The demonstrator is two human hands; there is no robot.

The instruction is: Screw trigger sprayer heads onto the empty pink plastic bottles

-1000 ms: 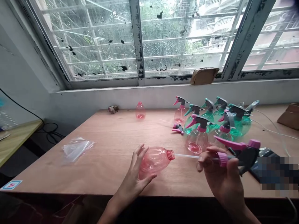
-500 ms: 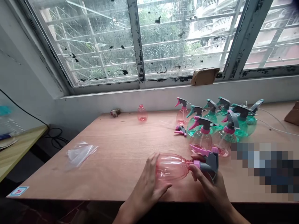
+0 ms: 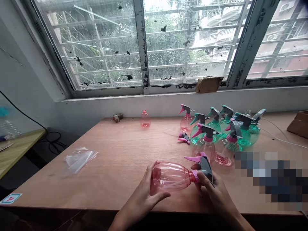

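A clear pink spray bottle (image 3: 170, 176) lies on its side between my hands, its neck pointing right. My left hand (image 3: 144, 192) cups the bottle's base, thumb along the near side. At the neck, my right hand (image 3: 211, 189) grips the spray head (image 3: 205, 168), which is grey with a pink trigger and pink collar. The collar sits against the bottle's neck; whether its thread has caught I cannot tell. Through the pink wall a tube shows faintly. Just beyond my right hand stand pink bottles with spray heads, the closest being one pink spray bottle (image 3: 204, 146).
Several green spray bottles (image 3: 244, 138) stand behind the pink ones. A loose spray head (image 3: 184, 138) lies left of them. Farther back is a headless pink bottle (image 3: 145, 119). Plastic bags (image 3: 80, 160) lie at left. A brown box (image 3: 298, 125) and white cable are at right.
The spray head has moved left against the bottle's neck, its collar now meeting it. Both hands and the bottle have shifted slightly left in view.
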